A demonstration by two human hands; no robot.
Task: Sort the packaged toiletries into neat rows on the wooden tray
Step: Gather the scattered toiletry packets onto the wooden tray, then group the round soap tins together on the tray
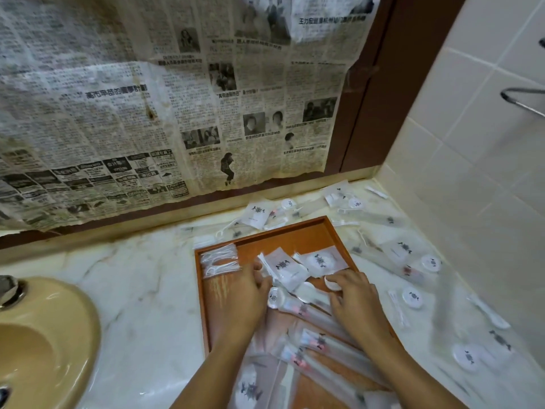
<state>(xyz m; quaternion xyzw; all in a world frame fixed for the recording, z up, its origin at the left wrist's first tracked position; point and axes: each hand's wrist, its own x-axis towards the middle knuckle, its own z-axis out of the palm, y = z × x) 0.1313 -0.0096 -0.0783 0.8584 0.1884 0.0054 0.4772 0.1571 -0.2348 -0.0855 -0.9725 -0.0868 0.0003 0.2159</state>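
Head view: both hands work over a wooden tray (312, 228) on a marble worktop (141, 290). Left hand (239, 293) lies flat, fingers relaxed, touching a square sachet (284, 268); right hand (355, 296) pinches a round white packet (331, 284). More packaged toiletries (413, 296) lie scattered beside the tray.

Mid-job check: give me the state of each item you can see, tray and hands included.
wooden tray: partly filled, unsorted
floss pick packets: grouped in tray's far left corner
left hand: resting on tray items
right hand: touching a round white packet
loose packets: scattered on counter
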